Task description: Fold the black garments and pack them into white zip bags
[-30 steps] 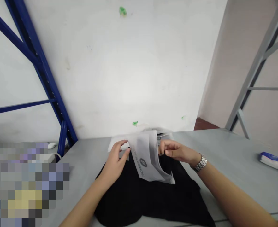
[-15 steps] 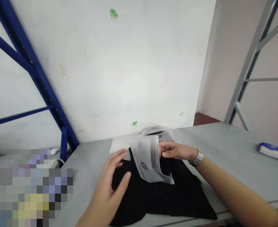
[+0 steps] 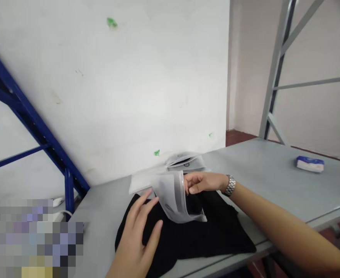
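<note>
A black garment (image 3: 198,235) lies spread on the grey table (image 3: 268,181). My right hand (image 3: 200,182), with a metal watch on its wrist, pinches the top edge of a translucent plastic bag (image 3: 174,195) with a round logo, holding it upright over the garment. My left hand (image 3: 139,227) lies flat on the left part of the black garment, fingers stretched out, just left of the bag.
More flat plastic bags (image 3: 184,162) lie stacked at the table's back edge against the white wall. A blue-and-white packet (image 3: 310,164) sits far right on the table. Blue racking (image 3: 36,131) stands at left, grey racking (image 3: 276,85) at right.
My left hand let go of the bag and dropped flat onto the garment. The right hand kept its hold on the bag. The view swung to the right.
</note>
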Available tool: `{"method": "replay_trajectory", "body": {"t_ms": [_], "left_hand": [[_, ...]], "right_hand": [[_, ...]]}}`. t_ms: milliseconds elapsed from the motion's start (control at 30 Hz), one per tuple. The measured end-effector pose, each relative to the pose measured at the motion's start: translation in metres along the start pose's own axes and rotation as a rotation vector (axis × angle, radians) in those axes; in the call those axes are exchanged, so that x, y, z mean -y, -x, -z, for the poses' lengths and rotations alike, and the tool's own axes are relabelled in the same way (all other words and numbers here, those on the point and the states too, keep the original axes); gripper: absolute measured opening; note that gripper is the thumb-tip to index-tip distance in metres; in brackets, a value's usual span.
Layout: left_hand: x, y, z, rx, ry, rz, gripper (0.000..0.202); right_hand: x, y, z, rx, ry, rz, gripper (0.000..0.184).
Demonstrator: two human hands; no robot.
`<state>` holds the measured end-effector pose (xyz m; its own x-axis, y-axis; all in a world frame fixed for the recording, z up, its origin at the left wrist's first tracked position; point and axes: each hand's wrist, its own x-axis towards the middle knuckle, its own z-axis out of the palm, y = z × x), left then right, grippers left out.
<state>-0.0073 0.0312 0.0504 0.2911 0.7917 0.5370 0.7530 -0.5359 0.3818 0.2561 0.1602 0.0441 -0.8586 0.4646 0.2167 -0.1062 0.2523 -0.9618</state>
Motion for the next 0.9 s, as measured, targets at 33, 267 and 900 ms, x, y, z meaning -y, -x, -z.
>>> {"method": "replay_trajectory", "body": {"t_ms": [33,267,900], "left_hand": [[0.003,-0.010,0.003,-0.002,-0.045,-0.036,0.046],[0.039,-0.086,0.007,0.122,0.053,-0.045,0.037],[0.042,-0.083,-0.001,-0.101,0.241,0.076,0.017]], "right_hand": [[0.001,0.000,-0.001,0.007,0.012,-0.007,0.022],[0.008,0.005,-0.003,0.029,0.105,-0.075,0.023],[0.016,-0.012,-0.038,-0.434,0.521,0.025,0.044]]}}
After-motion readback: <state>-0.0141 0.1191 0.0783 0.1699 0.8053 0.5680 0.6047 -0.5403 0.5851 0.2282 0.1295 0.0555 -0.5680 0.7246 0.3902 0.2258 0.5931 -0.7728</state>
